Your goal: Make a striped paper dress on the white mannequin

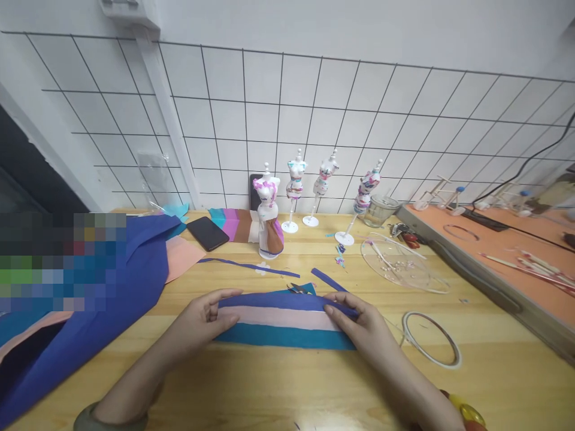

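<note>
My left hand [204, 317] and right hand [354, 320] each pinch an end of the striped paper [281, 320], stretched flat on the table [278, 389] between them. I judge even tension keeps the top fold straight; scissors [299, 290] lie just beyond.

Striped crepe paper band [278, 320], blue, pale pink and teal, flat on wooden table, top edge folded over

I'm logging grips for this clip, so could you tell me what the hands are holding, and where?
Both hold the striped crepe paper strip lying on the table: left hand pinches its left end, right hand its right end.
</note>
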`<act>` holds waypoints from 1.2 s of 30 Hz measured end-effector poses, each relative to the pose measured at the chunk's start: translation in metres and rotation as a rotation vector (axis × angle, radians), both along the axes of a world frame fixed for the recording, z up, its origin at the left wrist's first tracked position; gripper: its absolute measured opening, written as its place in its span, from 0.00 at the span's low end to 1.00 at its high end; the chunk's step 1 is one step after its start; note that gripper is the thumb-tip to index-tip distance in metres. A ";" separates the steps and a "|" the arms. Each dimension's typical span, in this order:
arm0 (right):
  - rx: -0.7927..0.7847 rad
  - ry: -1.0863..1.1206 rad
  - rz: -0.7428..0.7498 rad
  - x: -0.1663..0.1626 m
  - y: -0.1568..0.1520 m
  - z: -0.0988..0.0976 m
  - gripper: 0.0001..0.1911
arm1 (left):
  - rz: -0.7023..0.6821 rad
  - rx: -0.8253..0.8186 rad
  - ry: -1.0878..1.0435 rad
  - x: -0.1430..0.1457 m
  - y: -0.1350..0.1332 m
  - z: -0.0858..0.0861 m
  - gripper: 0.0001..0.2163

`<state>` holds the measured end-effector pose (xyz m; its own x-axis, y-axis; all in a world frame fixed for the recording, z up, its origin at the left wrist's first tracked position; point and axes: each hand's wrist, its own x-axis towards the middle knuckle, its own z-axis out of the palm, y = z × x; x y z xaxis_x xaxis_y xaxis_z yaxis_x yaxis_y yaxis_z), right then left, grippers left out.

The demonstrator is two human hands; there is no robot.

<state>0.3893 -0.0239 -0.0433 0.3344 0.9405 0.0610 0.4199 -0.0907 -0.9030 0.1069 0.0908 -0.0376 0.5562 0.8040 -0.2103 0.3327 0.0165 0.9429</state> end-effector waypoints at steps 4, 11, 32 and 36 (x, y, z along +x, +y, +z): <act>-0.006 0.055 -0.054 0.003 0.001 -0.005 0.22 | -0.007 -0.064 -0.150 0.000 0.003 0.001 0.22; 0.004 0.095 -0.025 0.008 0.002 -0.014 0.24 | -0.045 -0.103 -0.155 -0.002 0.002 0.006 0.23; -0.156 -0.447 -0.129 0.053 -0.005 0.005 0.16 | -0.238 -0.040 0.344 -0.020 -0.001 -0.004 0.29; -0.129 -0.342 -0.015 0.045 -0.005 0.002 0.14 | -0.247 0.120 0.351 -0.008 -0.003 0.001 0.23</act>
<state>0.4339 -0.0285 -0.0416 0.3293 0.9428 0.0525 0.6933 -0.2037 -0.6912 0.0988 0.0875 -0.0369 0.6463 0.6862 -0.3338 0.6131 -0.2066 0.7625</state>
